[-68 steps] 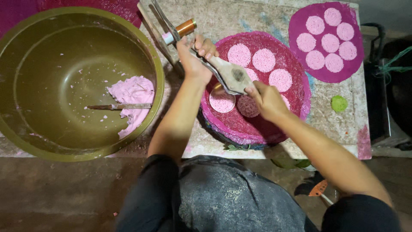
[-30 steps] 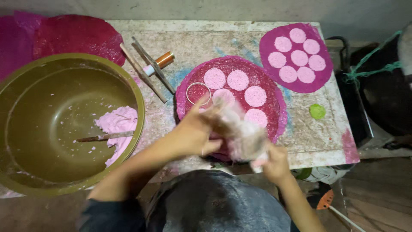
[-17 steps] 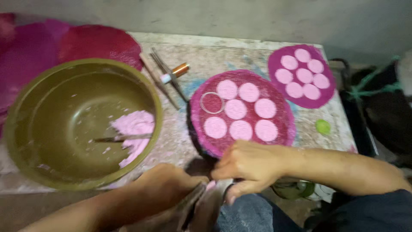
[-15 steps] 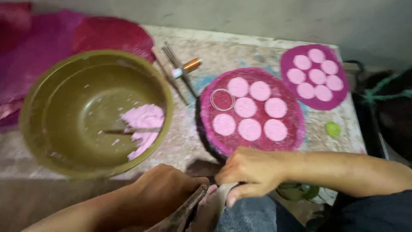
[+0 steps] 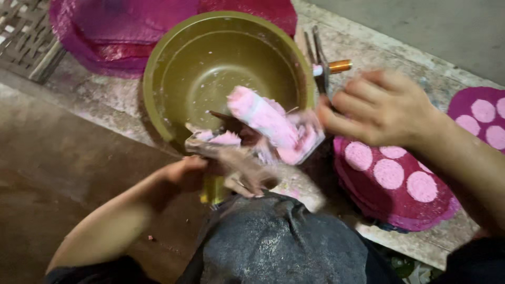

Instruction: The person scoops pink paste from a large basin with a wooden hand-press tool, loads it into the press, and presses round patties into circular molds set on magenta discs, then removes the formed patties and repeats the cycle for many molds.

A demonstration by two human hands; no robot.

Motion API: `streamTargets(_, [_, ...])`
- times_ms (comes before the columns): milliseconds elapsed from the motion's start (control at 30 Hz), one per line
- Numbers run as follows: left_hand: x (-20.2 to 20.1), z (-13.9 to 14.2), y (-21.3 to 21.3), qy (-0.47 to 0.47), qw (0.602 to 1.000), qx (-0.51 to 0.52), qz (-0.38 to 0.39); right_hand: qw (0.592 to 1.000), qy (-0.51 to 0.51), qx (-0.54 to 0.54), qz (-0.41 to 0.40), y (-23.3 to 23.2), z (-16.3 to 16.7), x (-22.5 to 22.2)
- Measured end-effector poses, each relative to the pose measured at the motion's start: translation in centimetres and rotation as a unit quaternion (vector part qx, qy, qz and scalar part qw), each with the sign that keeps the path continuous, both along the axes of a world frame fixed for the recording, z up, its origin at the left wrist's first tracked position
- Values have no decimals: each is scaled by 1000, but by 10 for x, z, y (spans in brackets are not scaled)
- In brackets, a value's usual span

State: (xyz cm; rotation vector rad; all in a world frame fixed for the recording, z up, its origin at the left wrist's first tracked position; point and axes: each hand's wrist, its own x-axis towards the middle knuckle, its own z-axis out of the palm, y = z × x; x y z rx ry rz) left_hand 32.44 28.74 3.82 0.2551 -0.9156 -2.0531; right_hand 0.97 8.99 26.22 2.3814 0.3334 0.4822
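Bowl is the largest thing in view, olive-green and round, standing on the speckled stone slab, and it looks almost emptied: only smears and a small rest of pink paste lie near its close rim. Behind it are stacked pink mats, with no rounds visible on them. To the right, one round mat carries several pale pink discs and the next mat at the edge carries more, so a good part of the shaping seems done, while paste in the bag is left to use. Over the bowl's near rim hangs a clear plastic bag filled with pink paste, blurred. The left hand is closed around the lower end of this bag. The right hand hovers over the slab, fingers loosely curled and holding nothing I can see. A small orange-tipped tube lies behind it.
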Motion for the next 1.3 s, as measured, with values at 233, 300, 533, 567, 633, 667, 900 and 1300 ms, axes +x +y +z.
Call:
streamTargets(233, [37,-23,1,-356,777,-59,515,896,-2,414,-162,27,-124,93])
streamTargets(300, [43,-31,-4,-424,669,-179,583,851,145,428,-267,23,-178,115])
streamTargets(533, [32,-50,-10,-437,639,-120,622,821,201,380,-377,9,-239,149])
streamTargets(567, [33,-50,-10,-420,648,-126,623,809,218,377,-395,6,-234,148])
streamTargets(633, [34,-49,-9,-433,641,-147,616,784,252,372,-429,-4,-211,145])
streamTargets(667, [35,-48,-9,-463,624,-161,608,798,259,326,-436,-12,-197,140])
streamTargets(900, [28,-33,-16,-425,631,-175,625,819,187,267,-472,-51,-136,102])
streamTargets(1300, [19,-45,-22,-308,719,-118,611,751,303,333,-482,-33,-174,65])
